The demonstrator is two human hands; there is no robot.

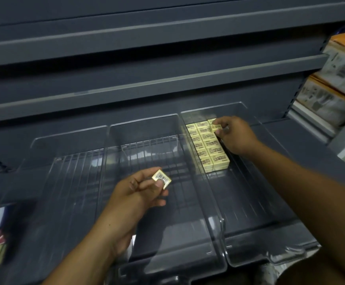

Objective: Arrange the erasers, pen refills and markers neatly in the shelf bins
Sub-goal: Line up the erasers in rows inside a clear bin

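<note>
Right hand (234,133) pinches an eraser (216,127) right over the far end of the stacked rows (208,149); left hand (144,187) holds a spare eraser (161,178) over the middle bin (212,262), well short.

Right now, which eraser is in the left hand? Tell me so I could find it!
Look at the three clear bins on the grey shelf. Over the middle bin, the left hand pinches one yellow eraser. Unlike the packed rows in the right bin, it shows a barcode.
</note>
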